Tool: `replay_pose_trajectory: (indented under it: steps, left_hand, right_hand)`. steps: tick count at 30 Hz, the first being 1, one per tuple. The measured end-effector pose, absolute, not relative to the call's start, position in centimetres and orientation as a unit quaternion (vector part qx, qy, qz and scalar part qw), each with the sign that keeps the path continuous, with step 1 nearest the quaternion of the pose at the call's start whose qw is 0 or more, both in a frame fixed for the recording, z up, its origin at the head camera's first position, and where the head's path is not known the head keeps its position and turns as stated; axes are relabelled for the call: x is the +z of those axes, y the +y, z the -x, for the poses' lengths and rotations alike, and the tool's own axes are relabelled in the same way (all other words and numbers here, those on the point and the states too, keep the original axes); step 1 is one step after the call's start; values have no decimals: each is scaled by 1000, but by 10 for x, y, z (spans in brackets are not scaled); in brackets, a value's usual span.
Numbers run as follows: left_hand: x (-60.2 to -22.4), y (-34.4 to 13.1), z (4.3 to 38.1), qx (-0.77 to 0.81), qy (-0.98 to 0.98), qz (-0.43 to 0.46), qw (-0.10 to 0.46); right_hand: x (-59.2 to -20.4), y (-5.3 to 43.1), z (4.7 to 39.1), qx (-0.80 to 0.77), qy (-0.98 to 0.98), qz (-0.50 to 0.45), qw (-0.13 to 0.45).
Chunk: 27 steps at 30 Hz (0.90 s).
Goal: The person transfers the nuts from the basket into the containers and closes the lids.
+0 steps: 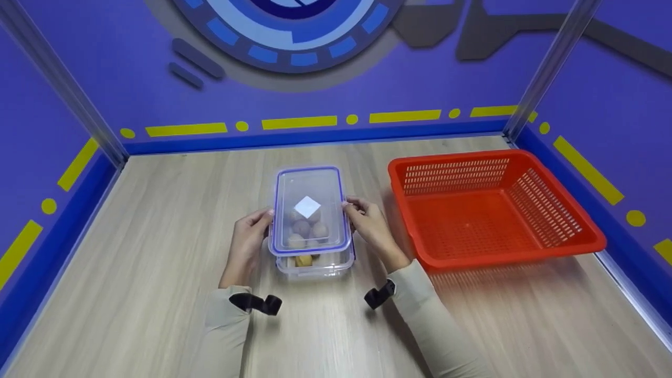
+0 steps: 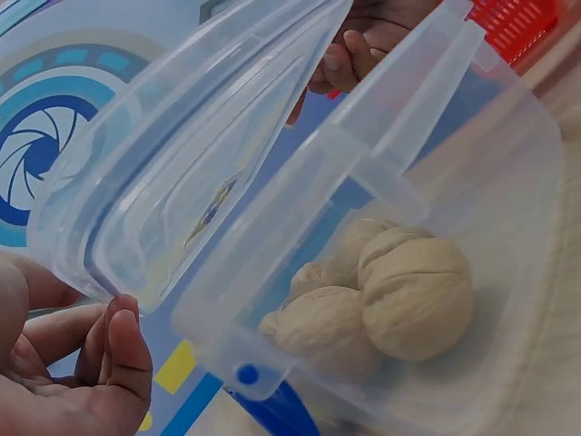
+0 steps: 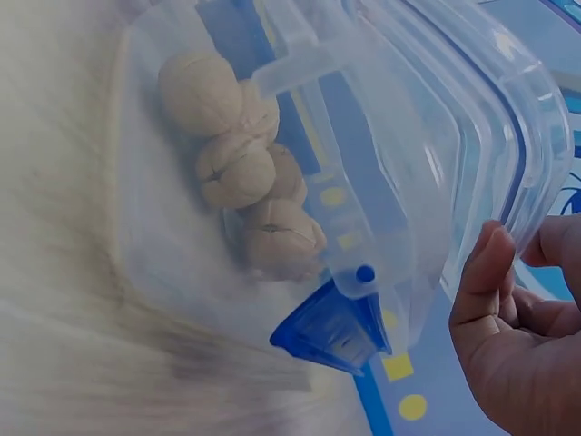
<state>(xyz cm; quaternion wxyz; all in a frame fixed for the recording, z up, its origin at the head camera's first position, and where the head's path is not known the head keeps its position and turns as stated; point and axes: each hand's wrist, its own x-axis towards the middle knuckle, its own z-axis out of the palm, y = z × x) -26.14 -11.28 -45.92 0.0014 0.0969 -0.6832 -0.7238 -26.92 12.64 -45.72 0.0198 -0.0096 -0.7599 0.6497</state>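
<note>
A clear lid [image 1: 310, 181] with a blue-purple seal and a white diamond label is above a clear plastic container [image 1: 320, 271], apart from its rim in both wrist views. My left hand [image 1: 247, 239] pinches the lid's left edge. On the opposite edge, my right hand [image 1: 374, 226] pinches it between thumb and fingers. Several round tan balls [image 2: 418, 300] with creased surfaces lie inside the container. A yellow piece [image 1: 303, 260] shows near the container's front in the head view. One blue side latch [image 3: 331, 327] hangs unfastened in the right wrist view.
A red plastic basket [image 1: 467, 223] with slotted walls stands to the right on the wood-patterned table [image 1: 173, 262]. Purple panels [image 1: 315, 100] with yellow markings border the table at the back and both sides.
</note>
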Motion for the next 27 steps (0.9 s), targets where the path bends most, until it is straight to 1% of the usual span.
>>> replay_pose_trajectory:
  steps: [16, 22, 27]
  left_hand:
    - [-461, -107, 264, -707, -701, -94, -15]
    - [-459, -109, 264, -695, -713, -90, -10]
    - [-453, -108, 265, -698, -712, -78, 10]
  right_hand:
    - [-462, 135, 266, 683, -730, 17, 0]
    - [-458, 135, 265, 682, -731, 10, -3]
    - [-454, 136, 266, 683, -730, -7, 11]
